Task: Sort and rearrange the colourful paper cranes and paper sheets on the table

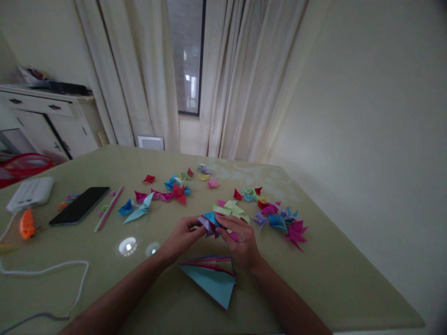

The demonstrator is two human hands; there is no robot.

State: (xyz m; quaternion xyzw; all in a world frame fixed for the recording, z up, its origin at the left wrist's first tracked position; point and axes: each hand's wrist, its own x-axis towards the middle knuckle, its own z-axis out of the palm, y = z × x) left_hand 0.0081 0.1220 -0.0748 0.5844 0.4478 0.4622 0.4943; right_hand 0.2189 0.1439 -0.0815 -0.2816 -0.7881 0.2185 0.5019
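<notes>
Both my hands meet over the middle of the olive-green table (331, 279). My left hand (181, 239) pinches the left side of a small folded paper piece (210, 223), blue and purple. My right hand (240, 242) presses on its right side, fingers curled over it. A green folded paper shape (232, 209) lies just beyond my fingers. Between my forearms lies a stack of folded paper triangles (213, 279), light blue on top with pink and green edges.
Folded paper figures lie scattered: a pink and blue cluster (282, 221) at right, another group (171, 190) at centre left. A black phone (79, 204), pink sticks (109, 208), a white box (30, 192), an orange object (26, 224) and a white cable (63, 270) sit left.
</notes>
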